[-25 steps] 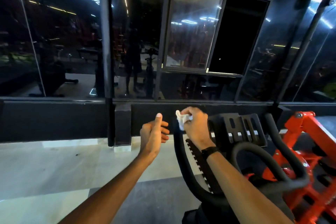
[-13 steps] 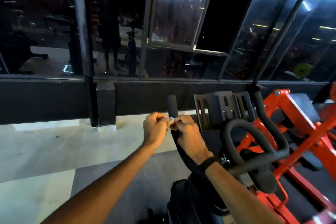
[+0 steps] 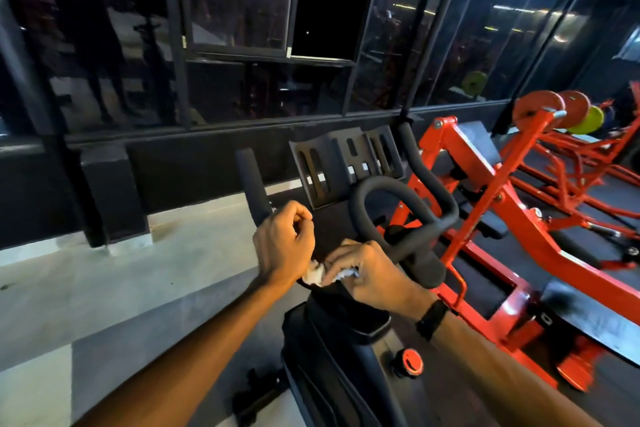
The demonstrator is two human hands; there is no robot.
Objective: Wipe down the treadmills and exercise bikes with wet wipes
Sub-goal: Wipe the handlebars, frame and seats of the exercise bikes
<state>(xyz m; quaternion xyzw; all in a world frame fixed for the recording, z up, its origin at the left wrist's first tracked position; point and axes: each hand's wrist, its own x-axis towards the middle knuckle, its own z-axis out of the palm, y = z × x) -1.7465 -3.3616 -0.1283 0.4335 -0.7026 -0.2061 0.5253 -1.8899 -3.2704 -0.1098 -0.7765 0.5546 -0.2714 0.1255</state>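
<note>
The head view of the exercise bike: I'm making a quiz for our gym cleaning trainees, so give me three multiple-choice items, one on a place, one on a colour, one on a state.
1. Where is the wet wipe?
A. between the two hands, over the bike's handlebar stem
B. on the floor
C. draped on the device holder

2. What colour is the knob on the exercise bike?
A. yellow
B. red
C. white

3. What is the right hand doing?
A. hanging free
B. gripping the wipe
C. lying flat on the saddle

Answers: 1 A, the white wad shows between the left hand and the right hand. 2 B, it is red against the black frame. 3 B, its fingers curl round the wipe.
</note>
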